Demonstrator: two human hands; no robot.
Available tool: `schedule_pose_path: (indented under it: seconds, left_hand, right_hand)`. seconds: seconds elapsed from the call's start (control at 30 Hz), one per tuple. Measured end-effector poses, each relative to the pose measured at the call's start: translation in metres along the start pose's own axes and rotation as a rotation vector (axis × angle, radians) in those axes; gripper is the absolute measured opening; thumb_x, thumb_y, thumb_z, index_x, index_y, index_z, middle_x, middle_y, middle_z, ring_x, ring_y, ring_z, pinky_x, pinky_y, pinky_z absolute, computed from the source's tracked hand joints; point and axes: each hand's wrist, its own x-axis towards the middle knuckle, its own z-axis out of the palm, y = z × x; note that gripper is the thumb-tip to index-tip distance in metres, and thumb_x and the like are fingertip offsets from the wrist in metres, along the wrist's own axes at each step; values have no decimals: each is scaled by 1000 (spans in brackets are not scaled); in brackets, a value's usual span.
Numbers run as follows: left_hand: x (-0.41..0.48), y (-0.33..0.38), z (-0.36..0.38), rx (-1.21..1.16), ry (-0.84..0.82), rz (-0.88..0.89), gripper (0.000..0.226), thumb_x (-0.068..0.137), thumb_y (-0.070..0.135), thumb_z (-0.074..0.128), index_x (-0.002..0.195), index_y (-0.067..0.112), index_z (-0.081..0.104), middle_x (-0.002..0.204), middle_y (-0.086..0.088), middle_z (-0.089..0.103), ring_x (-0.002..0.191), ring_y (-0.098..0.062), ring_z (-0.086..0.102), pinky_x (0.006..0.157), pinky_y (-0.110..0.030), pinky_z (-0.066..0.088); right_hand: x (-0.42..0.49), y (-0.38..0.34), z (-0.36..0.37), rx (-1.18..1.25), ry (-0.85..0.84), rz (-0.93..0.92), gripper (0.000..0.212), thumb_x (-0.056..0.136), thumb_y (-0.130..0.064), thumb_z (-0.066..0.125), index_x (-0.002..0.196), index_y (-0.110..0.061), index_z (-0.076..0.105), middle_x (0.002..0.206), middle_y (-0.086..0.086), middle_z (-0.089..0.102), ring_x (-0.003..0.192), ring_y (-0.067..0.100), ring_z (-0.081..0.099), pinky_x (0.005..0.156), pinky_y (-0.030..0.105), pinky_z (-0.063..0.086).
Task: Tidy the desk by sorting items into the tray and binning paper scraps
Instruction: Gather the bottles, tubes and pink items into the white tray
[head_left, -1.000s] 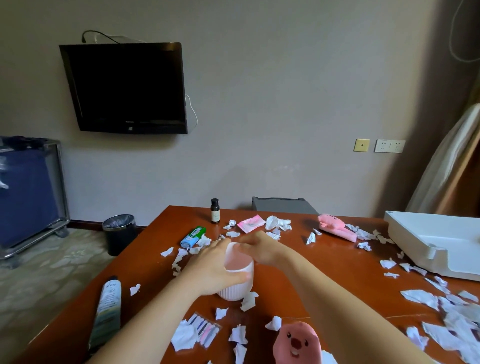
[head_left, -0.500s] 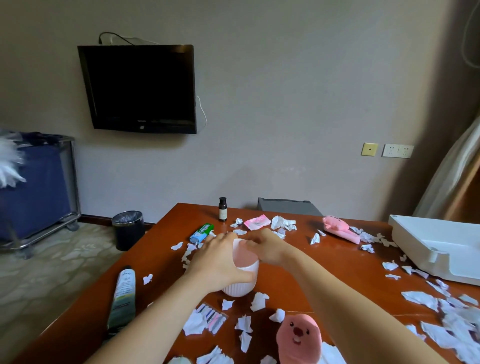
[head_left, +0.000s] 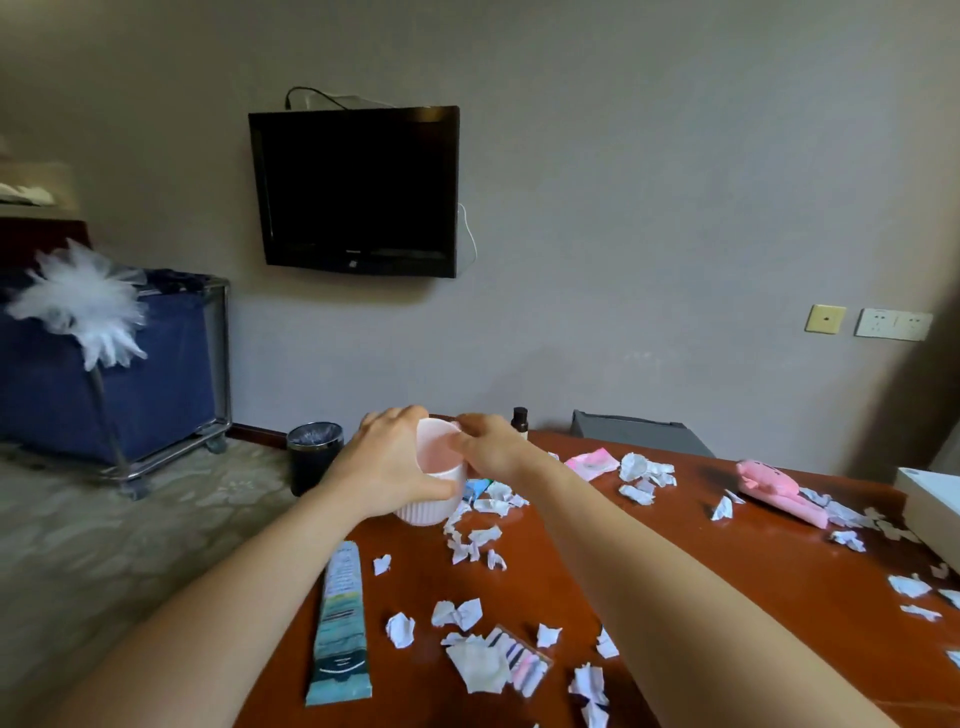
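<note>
My left hand (head_left: 387, 462) grips a pale pink ribbed cup (head_left: 435, 488), lifted and tilted over the desk's far left corner. My right hand (head_left: 491, 449) rests its fingers on the cup's rim; I cannot tell what it pinches. Torn white paper scraps (head_left: 457, 613) lie scattered over the red-brown desk (head_left: 675, 571). The white tray (head_left: 930, 506) shows at the right edge. A black bin (head_left: 313, 456) stands on the floor left of the desk.
On the desk lie a long tube (head_left: 340, 623), a small dark bottle (head_left: 519, 420), a pink packet (head_left: 592, 462), a pink plush toy (head_left: 779, 491), a green-blue tube (head_left: 475, 488) and a striped card (head_left: 522, 662). A blue laundry cart (head_left: 109, 374) with a white duster (head_left: 83, 306) stands at left.
Both hands have lifted the pink cup off the desk and carried it left toward the desk's corner near the bin. The view has swung left.
</note>
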Motion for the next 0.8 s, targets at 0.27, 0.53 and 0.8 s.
schedule_pose_path:
  seconds: [0.27,0.53,0.8]
  left_hand:
    - [8,-57,18,7,-70,-185,69,59,54,74,115,19,50,116,-2,54,111,-24,43,87,-35,44]
    - [21,-72,43,-88,-59,-305,86,65,56,73,136,18,42,135,-5,47,126,-25,38,96,-39,44]
    - [26,-60,54,-70,-68,-285,90,73,55,70,145,18,29,145,-5,37,133,-27,32,103,-36,35]
  right_hand:
    - [37,3,57,-37,-64,12,22,90,-5,39,94,-5,61,89,8,54,83,24,47,71,28,38]
    - [63,15,79,-70,27,47,37,90,-8,41,115,-12,67,119,12,65,98,24,57,82,31,47]
    - [64,25,78,-93,146,78,40,92,-7,34,109,-14,69,112,12,66,100,32,58,85,33,48]
